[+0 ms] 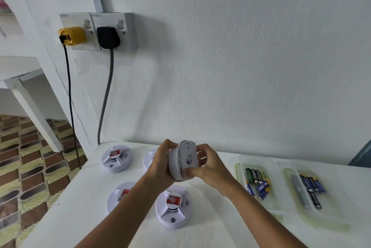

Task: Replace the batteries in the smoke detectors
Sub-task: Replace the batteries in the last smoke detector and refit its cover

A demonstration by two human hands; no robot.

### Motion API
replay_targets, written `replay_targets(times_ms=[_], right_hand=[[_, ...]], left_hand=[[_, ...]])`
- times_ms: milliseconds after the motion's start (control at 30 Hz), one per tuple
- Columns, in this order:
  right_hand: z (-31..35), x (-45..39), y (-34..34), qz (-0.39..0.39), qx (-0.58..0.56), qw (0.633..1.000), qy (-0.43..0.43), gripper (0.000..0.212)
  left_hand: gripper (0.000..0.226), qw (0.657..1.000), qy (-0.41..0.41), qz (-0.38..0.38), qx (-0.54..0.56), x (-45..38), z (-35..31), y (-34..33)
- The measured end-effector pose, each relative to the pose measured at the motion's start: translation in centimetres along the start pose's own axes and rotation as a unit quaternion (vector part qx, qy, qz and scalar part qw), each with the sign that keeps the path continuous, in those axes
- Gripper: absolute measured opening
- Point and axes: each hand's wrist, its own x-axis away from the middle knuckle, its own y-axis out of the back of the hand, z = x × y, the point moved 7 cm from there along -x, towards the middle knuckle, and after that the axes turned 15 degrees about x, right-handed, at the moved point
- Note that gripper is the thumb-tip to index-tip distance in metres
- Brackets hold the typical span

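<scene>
Both hands on one smoke detector [181,162], held on edge above the table [84,203]: left hand [163,162] cups its rim, right hand [203,164] pinches the back plate. Four more detectors [174,206] on the table, two battery trays [281,193] at right.

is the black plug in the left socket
No, the black plug sits in the right socket; the yellow plug fills the left one.
</scene>
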Motion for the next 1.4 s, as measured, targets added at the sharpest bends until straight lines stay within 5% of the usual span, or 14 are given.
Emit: replay_targets(times_ms=[167,233,300,500,633,700,833,967,1067,1400], right_hand=[[-0.1,-1.3,-0.2,-0.027,-0.198,0.979,-0.038,0.005],[-1.5,-1.7,0.3,-0.098,-0.226,0.965,-0.087,0.008],[-3.4,-2.4,0.5,-0.153,-0.141,0.970,-0.123,0.016],[-5.5,-4.5,-1.9,-0.096,0.181,0.967,-0.154,0.037],[-4.9,-4.3,-2.6,-0.063,0.331,0.931,-0.141,0.013],[-3.7,-4.3,-2.3,-0.085,0.370,0.920,-0.098,0.025],[0.0,-2.9,-0.1,-0.159,0.174,0.972,0.014,0.008],[0.3,-0.8,2.7,-0.112,0.045,0.992,0.031,0.014],[-2.0,0.8,5.6,-0.105,-0.019,0.994,0.000,0.002],[-12.1,7.5,17.0,-0.181,-0.137,0.973,-0.050,0.016]], left_hand=[[0.042,1.000,-0.002,-0.007,0.023,0.0,-1.1,1.7],[0.040,0.999,-0.013,-0.031,0.041,-0.4,-1.8,3.0],[0.038,0.997,-0.017,-0.050,0.056,-0.7,-2.6,4.1],[0.043,0.993,-0.010,-0.073,0.087,-0.4,-3.1,5.7],[0.045,0.994,-0.016,-0.056,0.093,0.4,-3.4,5.4],[0.042,0.994,-0.025,-0.047,0.094,0.8,-3.7,4.6],[0.040,0.992,-0.049,-0.030,0.117,0.9,-3.4,2.1],[0.041,0.988,-0.074,-0.017,0.132,0.9,-1.0,-2.2],[0.042,0.988,-0.091,0.006,0.125,0.5,1.4,-6.2],[0.051,0.991,-0.123,0.044,0.020,-0.5,13.8,-19.0]])
